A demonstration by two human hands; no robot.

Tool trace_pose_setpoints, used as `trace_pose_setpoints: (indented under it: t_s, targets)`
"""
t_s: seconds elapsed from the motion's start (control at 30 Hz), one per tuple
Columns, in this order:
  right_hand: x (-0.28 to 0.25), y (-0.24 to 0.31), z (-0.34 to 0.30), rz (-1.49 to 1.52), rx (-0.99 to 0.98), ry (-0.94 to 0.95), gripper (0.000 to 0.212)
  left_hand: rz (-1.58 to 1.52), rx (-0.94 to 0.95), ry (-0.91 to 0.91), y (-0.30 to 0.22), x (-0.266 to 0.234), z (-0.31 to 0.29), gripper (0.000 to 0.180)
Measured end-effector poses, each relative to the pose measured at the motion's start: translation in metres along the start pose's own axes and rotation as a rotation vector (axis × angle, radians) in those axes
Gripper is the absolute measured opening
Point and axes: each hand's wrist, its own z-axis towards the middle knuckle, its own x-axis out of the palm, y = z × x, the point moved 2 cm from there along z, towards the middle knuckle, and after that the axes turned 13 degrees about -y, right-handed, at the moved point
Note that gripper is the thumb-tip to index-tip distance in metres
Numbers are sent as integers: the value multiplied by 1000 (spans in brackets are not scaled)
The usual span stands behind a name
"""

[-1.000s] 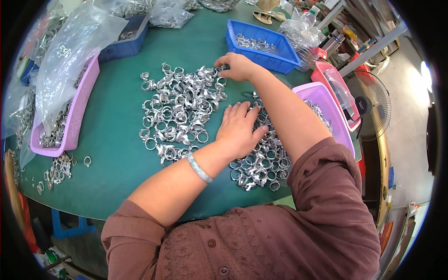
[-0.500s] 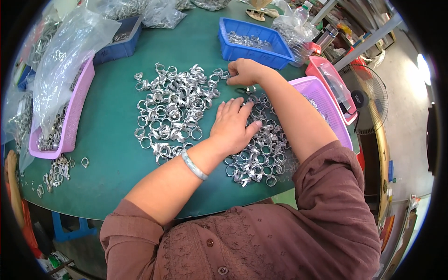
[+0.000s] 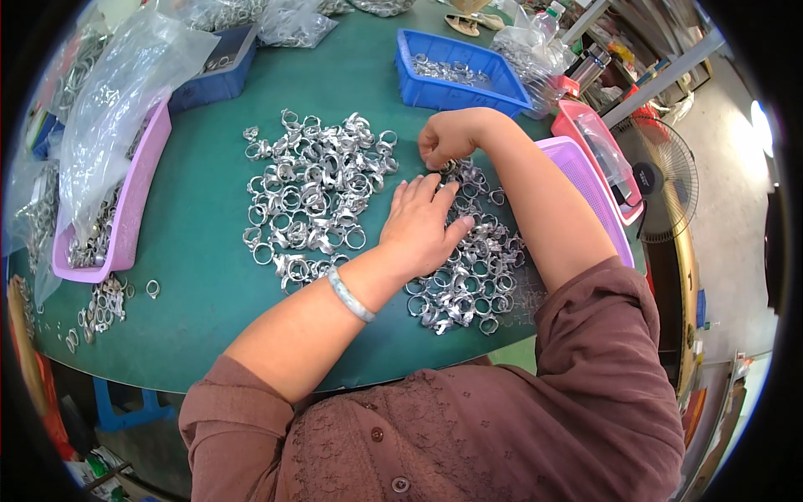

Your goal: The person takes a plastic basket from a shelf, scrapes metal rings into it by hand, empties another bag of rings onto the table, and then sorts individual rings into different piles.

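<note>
- Rings, left pile (image 3: pixel 316 182): silver-coloured metal, glossy, lying as a loose, tall patch on the green table (image 3: pixel 201 209), left of and beyond the left hand. Bands are round open loops; many carry a broad, raised head. Orientation mixed: some flat with the green showing through, others tilted or propped on neighbours.
- Outline of this pile ragged; a few rings sit slightly apart at its upper left corner. Its near end runs to the left forearm, just beside the bangle.
- Rings, right pile (image 3: pixel 467 289): same silver look, bright highlights with darker grey in the gaps. Lies near the person, between the left hand and the right forearm. Loops at the near edge read clearly; heads are too small to read in detail.
- Left hand (image 3: pixel 421 224): palm down, fingers spread, thumb out to the right; rests along the left edge of the right pile. Pale bangle (image 3: pixel 350 295) on the wrist.
- Right hand (image 3: pixel 452 136): fingers curled and bunched downward at the far end of the right pile. Fingertips hidden; cannot tell whether a ring is pinched.
- More rings: a scatter inside the blue tray (image 3: pixel 452 95) beyond the right hand; others in the pink basket (image 3: pixel 144 201) at left, with loose rings (image 3: pixel 104 306) just beside its near end.
</note>
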Motion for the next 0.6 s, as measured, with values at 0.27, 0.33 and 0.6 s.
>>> trace_pose_setpoints:
  t_s: [0.27,0.33,0.6]
  targets:
    - [11,27,15,183,-290,-614,33,1,7,5,-1,-2,2,50]
    - [8,24,16,179,-221,-589,31,6,9,-4,-1,-1,1,50]
    - [-4,9,-8,-19,-170,-380,29,4,3,-7,-3,-2,1,51]
